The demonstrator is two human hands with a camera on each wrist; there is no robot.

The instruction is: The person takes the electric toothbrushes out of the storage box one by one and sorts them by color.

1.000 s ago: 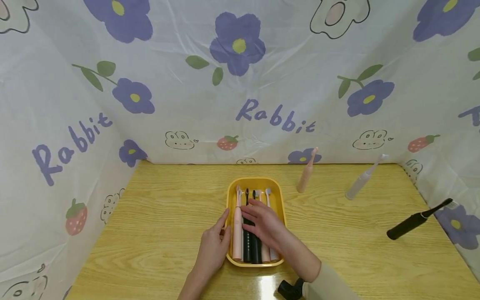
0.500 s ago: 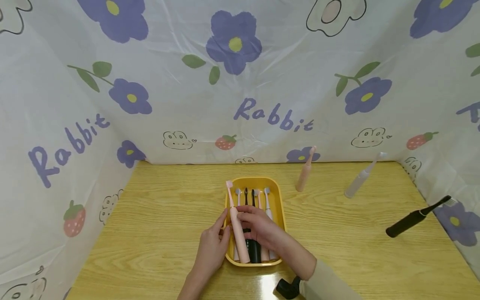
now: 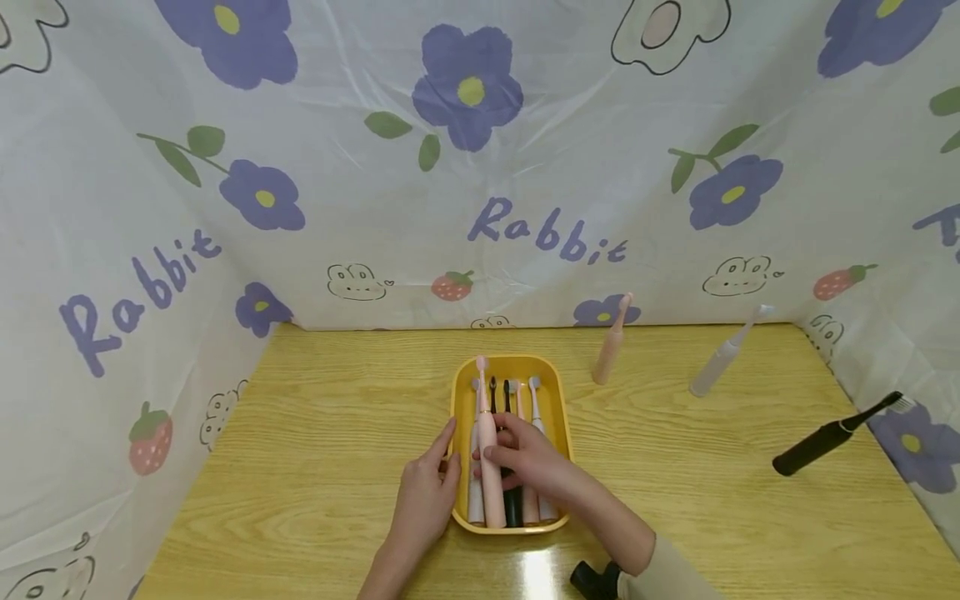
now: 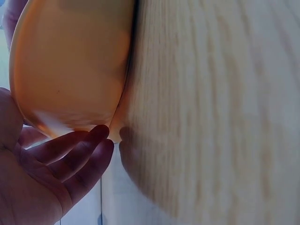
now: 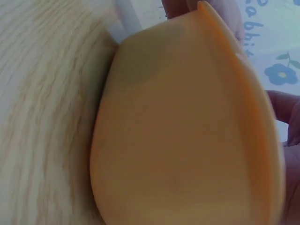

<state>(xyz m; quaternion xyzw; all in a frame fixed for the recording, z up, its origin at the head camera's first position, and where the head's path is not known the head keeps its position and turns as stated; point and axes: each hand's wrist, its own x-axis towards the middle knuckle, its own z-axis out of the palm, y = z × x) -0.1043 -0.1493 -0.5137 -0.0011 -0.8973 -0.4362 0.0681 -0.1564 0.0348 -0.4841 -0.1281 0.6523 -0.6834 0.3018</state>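
In the head view my right hand [image 3: 536,458] pinches the handle of a pink electric toothbrush [image 3: 491,492], thumb on top. The brush slants slightly over the others in a yellow tray [image 3: 555,404], its head near the far rim. To its left lies a white electric toothbrush [image 3: 476,500]. Black ones [image 3: 513,508] lie partly hidden under the brush and hand, with another pink one [image 3: 529,508] and a white one [image 3: 547,510] at the right. My left hand [image 3: 426,496] holds the tray's left side, thumb at the rim; the left wrist view shows its fingers [image 4: 82,157] against the outer wall.
Three electric toothbrushes stand right of the tray: a pink one [image 3: 609,354], a white one [image 3: 716,367] and a black one [image 3: 817,446]. They are on the wooden table [image 3: 337,400]. A printed cloth [image 3: 360,192] hangs behind and at both sides.
My right hand has gripped the pink toothbrush from the tray's left side, tilted it left, then shifted it right over the black ones. The white toothbrush beneath is now uncovered. My left hand stays put.
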